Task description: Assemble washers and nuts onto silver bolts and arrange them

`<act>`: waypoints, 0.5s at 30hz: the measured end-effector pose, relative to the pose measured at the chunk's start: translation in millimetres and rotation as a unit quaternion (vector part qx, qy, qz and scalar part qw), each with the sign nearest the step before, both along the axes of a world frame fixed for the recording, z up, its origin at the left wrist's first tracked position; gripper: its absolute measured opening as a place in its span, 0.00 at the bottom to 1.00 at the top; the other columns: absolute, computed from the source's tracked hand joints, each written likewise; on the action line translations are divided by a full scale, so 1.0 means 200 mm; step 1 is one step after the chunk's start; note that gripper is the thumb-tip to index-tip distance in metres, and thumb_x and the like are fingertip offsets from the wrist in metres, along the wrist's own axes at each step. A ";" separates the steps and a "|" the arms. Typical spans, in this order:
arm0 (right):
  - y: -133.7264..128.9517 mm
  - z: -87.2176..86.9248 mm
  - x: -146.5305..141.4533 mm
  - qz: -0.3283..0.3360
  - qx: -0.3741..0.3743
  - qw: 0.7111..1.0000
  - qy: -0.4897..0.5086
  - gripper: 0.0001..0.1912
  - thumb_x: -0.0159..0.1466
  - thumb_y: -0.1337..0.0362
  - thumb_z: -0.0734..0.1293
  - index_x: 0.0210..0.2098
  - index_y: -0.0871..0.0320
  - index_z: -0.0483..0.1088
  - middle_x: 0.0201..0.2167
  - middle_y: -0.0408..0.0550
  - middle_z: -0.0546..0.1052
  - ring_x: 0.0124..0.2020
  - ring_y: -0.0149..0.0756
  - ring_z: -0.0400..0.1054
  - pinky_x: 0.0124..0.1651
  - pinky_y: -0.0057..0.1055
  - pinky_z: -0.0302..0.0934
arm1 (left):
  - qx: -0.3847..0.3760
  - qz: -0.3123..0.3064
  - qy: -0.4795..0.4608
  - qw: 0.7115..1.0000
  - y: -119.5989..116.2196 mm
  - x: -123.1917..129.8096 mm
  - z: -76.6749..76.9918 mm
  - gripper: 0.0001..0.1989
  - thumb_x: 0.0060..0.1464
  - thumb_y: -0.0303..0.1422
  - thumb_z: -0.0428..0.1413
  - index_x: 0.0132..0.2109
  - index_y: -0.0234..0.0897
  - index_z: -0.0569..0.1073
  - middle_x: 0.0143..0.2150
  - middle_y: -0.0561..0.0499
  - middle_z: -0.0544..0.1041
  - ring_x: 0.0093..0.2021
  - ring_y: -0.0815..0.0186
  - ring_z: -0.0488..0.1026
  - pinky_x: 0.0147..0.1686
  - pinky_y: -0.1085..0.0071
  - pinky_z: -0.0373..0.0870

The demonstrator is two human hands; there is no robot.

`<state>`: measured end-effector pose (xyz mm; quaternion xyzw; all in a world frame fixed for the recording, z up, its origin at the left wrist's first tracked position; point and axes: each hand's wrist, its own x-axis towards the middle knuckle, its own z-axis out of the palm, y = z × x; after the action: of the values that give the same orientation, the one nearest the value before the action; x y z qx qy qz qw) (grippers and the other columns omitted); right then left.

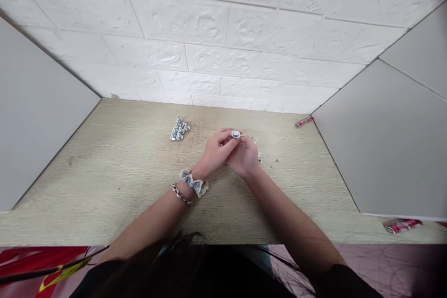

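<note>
Near the middle of the table, my left hand [217, 151] pinches a silvery bolt with a wide washer [236, 134], its round head facing up. My right hand [244, 154] is right beside it, fingers curled and touching the bolt's lower side; whatever its palm holds is hidden. A cluster of several similar bolts [179, 129] stands on the table to the left of my hands. More small metal screws [259, 160] lie just right of my right hand, partly covered by it.
The wooden table [104, 158] ends at a white brick-pattern wall [206, 60]. Grey panels stand at left [38, 116] and right [387, 144]. A red battery [304, 122] lies by the right panel's back corner, another [403, 226] near the front right edge.
</note>
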<state>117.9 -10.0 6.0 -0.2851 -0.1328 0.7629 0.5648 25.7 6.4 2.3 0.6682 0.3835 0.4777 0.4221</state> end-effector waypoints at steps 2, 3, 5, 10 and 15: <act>0.00 0.00 0.00 -0.001 -0.011 1.000 0.011 0.09 0.51 0.66 0.56 0.29 0.58 0.65 0.26 0.42 0.72 0.29 0.31 0.66 0.29 0.26 0.60 | 0.005 0.005 0.003 1.000 0.00 0.00 -0.01 0.08 0.53 0.31 0.52 0.37 0.36 0.75 0.41 0.49 0.75 0.44 0.65 0.71 0.46 0.70 0.66; 0.00 -0.01 0.00 -0.001 -0.015 1.000 0.014 0.09 0.51 0.66 0.55 0.29 0.58 0.65 0.26 0.42 0.72 0.29 0.31 0.66 0.30 0.26 0.61 | 0.008 0.007 0.008 1.000 0.00 0.01 -0.01 0.08 0.53 0.31 0.52 0.37 0.36 0.75 0.41 0.49 0.75 0.44 0.65 0.71 0.46 0.70 0.66; 0.00 -0.01 0.00 -0.001 -0.021 1.000 0.018 0.09 0.51 0.66 0.55 0.29 0.58 0.65 0.25 0.42 0.72 0.29 0.31 0.66 0.30 0.27 0.61 | 0.013 0.005 0.017 1.000 0.01 0.01 -0.02 0.07 0.53 0.30 0.52 0.36 0.36 0.75 0.41 0.49 0.75 0.44 0.65 0.71 0.46 0.70 0.66; 0.01 -0.01 0.01 0.004 -0.017 1.000 0.002 0.10 0.51 0.66 0.55 0.30 0.58 0.65 0.26 0.43 0.72 0.28 0.31 0.66 0.28 0.26 0.60 | 0.010 -0.009 0.016 1.000 0.01 0.00 -0.02 0.08 0.53 0.31 0.52 0.37 0.36 0.75 0.42 0.48 0.75 0.44 0.65 0.71 0.46 0.69 0.66; 0.02 0.00 0.01 0.021 -0.003 0.999 -0.025 0.08 0.55 0.66 0.55 0.29 0.59 0.65 0.23 0.43 0.70 0.23 0.29 0.61 0.24 0.24 0.58 | -0.020 0.009 -0.025 0.999 0.01 -0.01 -0.01 0.10 0.54 0.35 0.52 0.39 0.37 0.76 0.42 0.49 0.75 0.40 0.67 0.71 0.41 0.71 0.67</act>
<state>119.9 -6.9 6.6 -0.3033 -0.1505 0.7675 0.5444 23.5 9.3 -0.6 0.6440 0.3887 0.4902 0.4404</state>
